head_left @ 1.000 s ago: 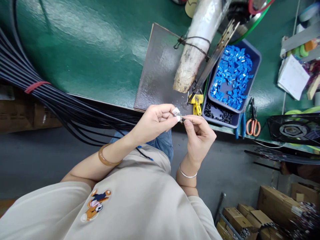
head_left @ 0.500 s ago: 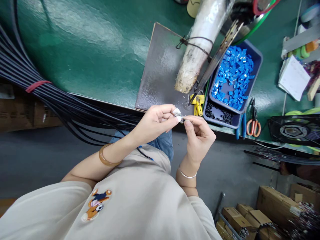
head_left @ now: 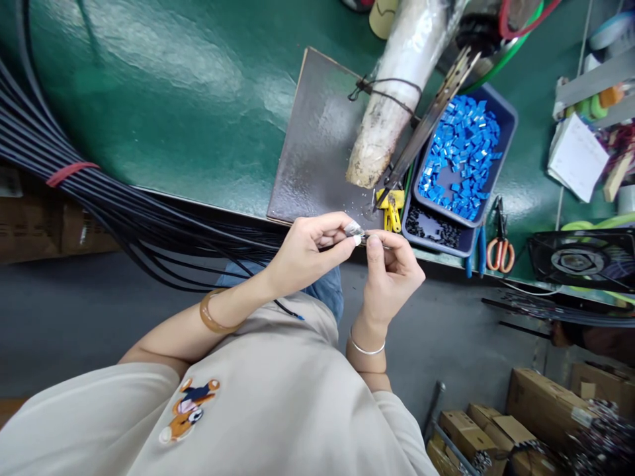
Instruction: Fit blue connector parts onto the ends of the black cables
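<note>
My left hand (head_left: 312, 250) is closed in a pinch at the bench's front edge, with white wrapping on its fingertips. A thin black cable (head_left: 366, 236) shows in a short stretch between my two hands. My right hand (head_left: 393, 272) pinches at the same spot from the right, thumb against forefinger. Its fingers hide whether they grip the cable's end or a small part on it. Left of my hands, a bundle of black cables (head_left: 94, 178), tied with a red band (head_left: 72, 173), runs along the bench edge.
Beyond my hands lies a dark board (head_left: 317, 132), with a plastic-wrapped roll (head_left: 384, 125) over it. To the right are a yellow clip-like tool (head_left: 391, 210), a bin of blue pieces (head_left: 459, 155), a bin of black pieces (head_left: 431, 228), orange-handled pliers (head_left: 501, 251) and a fan (head_left: 578, 260).
My fingertips have come closer together around the cable, and the left hand has shifted slightly. My right hand has moved slightly left. The view has shifted a little.
</note>
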Demonstrator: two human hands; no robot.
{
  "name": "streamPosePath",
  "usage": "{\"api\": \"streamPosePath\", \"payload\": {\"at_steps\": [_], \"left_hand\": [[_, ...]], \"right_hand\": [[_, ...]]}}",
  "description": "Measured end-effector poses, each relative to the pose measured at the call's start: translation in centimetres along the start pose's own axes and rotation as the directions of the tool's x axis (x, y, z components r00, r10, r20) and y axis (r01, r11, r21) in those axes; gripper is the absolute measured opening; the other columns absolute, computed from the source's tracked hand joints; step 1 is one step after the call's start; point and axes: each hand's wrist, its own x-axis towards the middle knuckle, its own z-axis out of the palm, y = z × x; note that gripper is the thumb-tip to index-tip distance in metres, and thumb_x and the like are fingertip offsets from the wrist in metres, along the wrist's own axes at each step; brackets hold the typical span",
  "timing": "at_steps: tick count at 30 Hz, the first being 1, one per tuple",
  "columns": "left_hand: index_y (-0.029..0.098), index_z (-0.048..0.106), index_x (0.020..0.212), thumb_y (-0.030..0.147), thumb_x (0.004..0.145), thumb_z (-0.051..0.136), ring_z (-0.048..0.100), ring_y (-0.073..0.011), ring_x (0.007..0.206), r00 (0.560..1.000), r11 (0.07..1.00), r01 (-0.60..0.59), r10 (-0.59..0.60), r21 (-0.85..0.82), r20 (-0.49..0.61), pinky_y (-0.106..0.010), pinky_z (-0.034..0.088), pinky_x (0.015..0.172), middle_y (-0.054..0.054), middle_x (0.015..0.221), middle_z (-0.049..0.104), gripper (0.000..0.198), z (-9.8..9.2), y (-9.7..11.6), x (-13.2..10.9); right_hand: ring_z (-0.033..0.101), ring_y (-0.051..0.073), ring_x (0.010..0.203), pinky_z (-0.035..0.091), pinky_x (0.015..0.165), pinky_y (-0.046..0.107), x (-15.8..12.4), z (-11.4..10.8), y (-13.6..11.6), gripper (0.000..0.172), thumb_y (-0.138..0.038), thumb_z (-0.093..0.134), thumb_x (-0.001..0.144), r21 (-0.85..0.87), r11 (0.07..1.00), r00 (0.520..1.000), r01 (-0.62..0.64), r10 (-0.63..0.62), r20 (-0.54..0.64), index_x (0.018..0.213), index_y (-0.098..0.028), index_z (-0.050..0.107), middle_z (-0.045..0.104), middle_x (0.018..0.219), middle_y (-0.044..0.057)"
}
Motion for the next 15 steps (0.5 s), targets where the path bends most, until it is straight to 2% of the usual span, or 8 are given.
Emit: {"api": "streamPosePath", "payload": {"at_steps": [10, 15], "left_hand": [[0.013, 0.065, 0.081, 0.026, 0.087, 0.062, 0.048, -0.0079, 0.063, 0.999, 0.995, -0.040, 0.041, 0.090, -0.012, -0.019, 0.041, 0.059, 0.000, 0.070, 0.056, 0.014, -0.05, 0.21, 0.15], [0.013, 0.065, 0.080, 0.025, 0.087, 0.062, 0.047, -0.0074, 0.062, 0.999, 0.994, -0.046, 0.047, 0.102, -0.006, -0.019, 0.040, 0.058, 0.001, 0.068, 0.055, 0.015, -0.12, 0.19, 0.26]], "right_hand": [[0.060, 0.010, 0.066, 0.048, 0.061, 0.025, -0.09, 0.05, 0.10, 0.019, -0.036, 0.064, 0.090, -0.059, 0.998, 1.000, 0.011, -0.012, -0.016, 0.082, -0.020, 0.069, 0.069, 0.081, 0.000], [0.057, 0.009, 0.064, 0.042, 0.055, 0.024, 0.02, -0.07, 0.05, 0.016, -0.034, 0.064, 0.090, -0.083, 0.995, 0.998, 0.058, -0.058, 0.006, 0.084, -0.020, 0.070, 0.069, 0.082, 0.001]]}}
